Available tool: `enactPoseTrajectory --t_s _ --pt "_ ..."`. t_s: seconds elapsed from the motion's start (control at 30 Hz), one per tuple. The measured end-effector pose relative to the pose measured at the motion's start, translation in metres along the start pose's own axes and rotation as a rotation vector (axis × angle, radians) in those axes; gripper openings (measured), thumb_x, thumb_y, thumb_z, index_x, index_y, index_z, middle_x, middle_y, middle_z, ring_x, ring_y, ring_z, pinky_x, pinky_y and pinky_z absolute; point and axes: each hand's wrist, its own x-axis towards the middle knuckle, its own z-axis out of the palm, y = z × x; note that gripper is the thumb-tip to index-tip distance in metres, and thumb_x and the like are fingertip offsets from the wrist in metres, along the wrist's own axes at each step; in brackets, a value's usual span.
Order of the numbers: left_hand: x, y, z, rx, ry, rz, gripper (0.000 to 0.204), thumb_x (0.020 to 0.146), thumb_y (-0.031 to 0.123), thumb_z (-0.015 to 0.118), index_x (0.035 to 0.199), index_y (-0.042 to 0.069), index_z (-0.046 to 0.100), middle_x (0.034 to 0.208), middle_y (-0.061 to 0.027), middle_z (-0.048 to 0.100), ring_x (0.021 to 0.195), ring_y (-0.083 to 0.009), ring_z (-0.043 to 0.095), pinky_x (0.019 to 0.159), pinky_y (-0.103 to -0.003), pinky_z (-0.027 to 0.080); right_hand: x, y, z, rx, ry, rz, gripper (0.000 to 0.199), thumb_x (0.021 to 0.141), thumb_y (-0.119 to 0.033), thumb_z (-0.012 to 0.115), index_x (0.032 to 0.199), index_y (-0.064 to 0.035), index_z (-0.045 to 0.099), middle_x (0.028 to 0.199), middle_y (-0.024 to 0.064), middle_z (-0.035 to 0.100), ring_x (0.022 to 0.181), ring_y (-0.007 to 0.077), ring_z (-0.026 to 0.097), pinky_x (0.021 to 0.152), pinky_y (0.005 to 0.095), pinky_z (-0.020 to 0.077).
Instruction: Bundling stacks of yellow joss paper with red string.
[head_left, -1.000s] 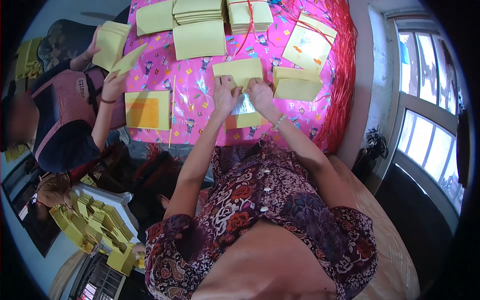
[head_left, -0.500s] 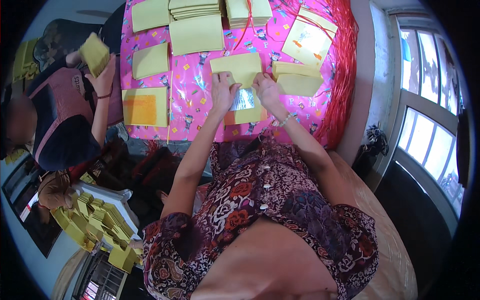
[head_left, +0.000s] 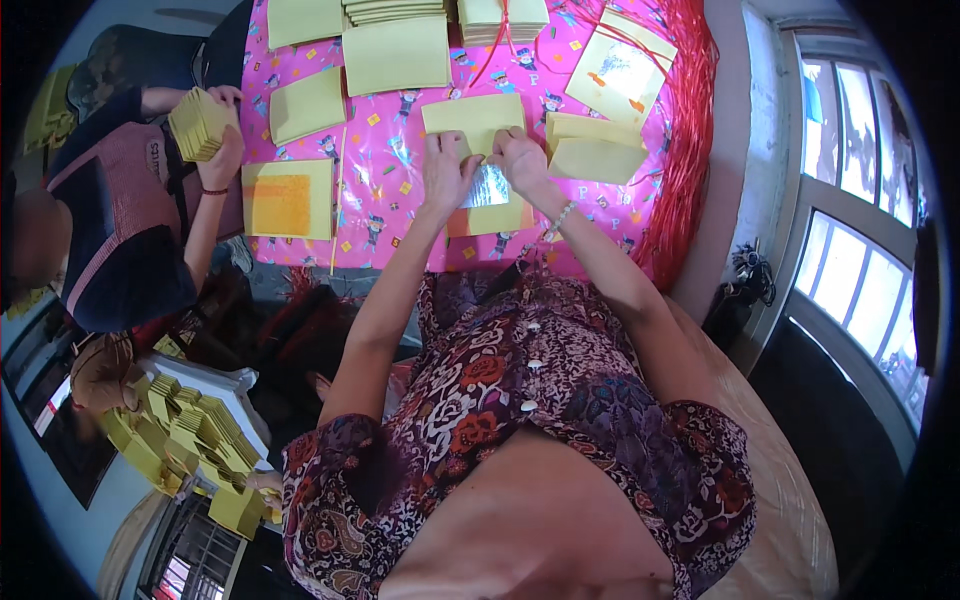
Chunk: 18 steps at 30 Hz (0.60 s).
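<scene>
The left hand [head_left: 447, 170] is resting on a yellow sheet [head_left: 473, 112], fingers close together; the right hand [head_left: 521, 163] is curling its fingers on it. I cannot tell if either is gripping. The sheet is lying on the pink table [head_left: 390, 215], a silver patch [head_left: 488, 188] showing between the wrists. Rightward, a yellow stack [head_left: 598, 160] is lying near red strings [head_left: 685, 160]. Leftward, a co-worker [head_left: 130, 225] is holding yellow pieces [head_left: 197, 128].

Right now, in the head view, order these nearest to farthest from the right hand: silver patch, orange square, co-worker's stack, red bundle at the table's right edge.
From the right hand:
1. Silver patch: just below, slightly left.
2. Red bundle: right.
3. Orange square: left.
4. Co-worker's stack: far left.
</scene>
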Motion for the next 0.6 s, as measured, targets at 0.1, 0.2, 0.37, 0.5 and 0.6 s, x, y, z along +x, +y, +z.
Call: enactPoseTrajectory --t_s 0.1,0.2,0.37,0.5,0.6 --pt "-0.003 -0.004 -0.004 -0.016 -0.035 0.02 0.053 0.072 0.012 0.079 0.115 0.004 0.05 0.107 -0.0193 0.048 0.1 -0.0382 0.052 0.085 -0.045 0.045 0.002 0.005 0.006 -0.016 -0.008 0.005 0.024 0.076 -0.019 0.074 0.087 -0.0049 0.058 0.093 0.0145 0.059 0.082 0.0341 0.062 0.072 0.0435 0.0505" --pt "-0.005 -0.006 -0.008 0.003 -0.068 -0.013 0.054 0.07 0.01 0.079 0.115 0.005 0.051 0.106 -0.019 0.048 0.101 -0.0376 0.05 0.088 -0.044 0.043 -0.001 0.008 0.006 0.02 -0.001 -0.021 0.023 0.077 -0.018 0.073 0.088 -0.0058 0.058 0.093 0.0136 0.058 0.083 0.0335 0.062 0.073 0.0433 0.0502" --pt "-0.001 -0.018 -0.013 -0.045 -0.12 -0.132 0.054 0.07 0.008 0.08 0.116 0.012 0.052 0.104 -0.0162 0.046 0.099 -0.0338 0.05 0.086 -0.041 0.045 -0.002 0.008 0.004 0.037 -0.02 -0.014 0.022 0.079 -0.018 0.072 0.09 -0.0065 0.057 0.092 0.0129 0.057 0.085 0.0329 0.061 0.074 0.0427 0.0499" --pt "0.0 -0.038 -0.022 -0.277 -0.228 -0.29 0.051 0.072 0.006 0.079 0.115 0.015 0.053 0.102 -0.0121 0.043 0.091 -0.0248 0.054 0.076 -0.034 0.05 -0.003 0.008 0.003 0.041 -0.121 0.026 0.024 0.081 -0.021 0.067 0.096 -0.0052 0.058 0.102 0.016 0.056 0.093 0.0348 0.061 0.079 0.045 0.0512" --pt "0.001 -0.054 -0.025 -0.33 -0.334 -0.325 0.047 0.075 0.004 0.077 0.114 0.014 0.053 0.1 -0.0099 0.042 0.082 -0.0177 0.055 0.07 -0.029 0.051 -0.003 0.01 0.003 0.056 -0.121 0.011 0.023 0.081 -0.02 0.068 0.095 -0.0053 0.058 0.101 0.0153 0.057 0.093 0.0342 0.061 0.079 0.0443 0.0514"
